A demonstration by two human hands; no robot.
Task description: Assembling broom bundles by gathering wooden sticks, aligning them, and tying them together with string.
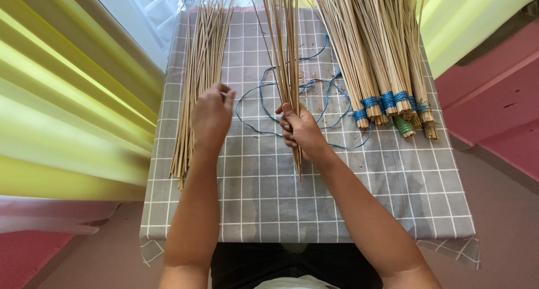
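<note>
My right hand (300, 130) grips a bunch of sticks (287, 53) upright over the checked cloth (269, 199), fingers wrapped tight, while my left hand (212, 116) pinches at the loose pile (197, 75) beside it, gathering; next needs one stick lifted clean.

The person's left hand (211, 116) and right hand (301, 131) are bare, with both forearms unsleeved and dark trousers below.

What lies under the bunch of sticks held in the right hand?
Under the held bunch gripped by the right hand, loose blue string loops across the grey checked cloth. Where the string passes beneath the sticks and hand, its course is hidden.
</note>
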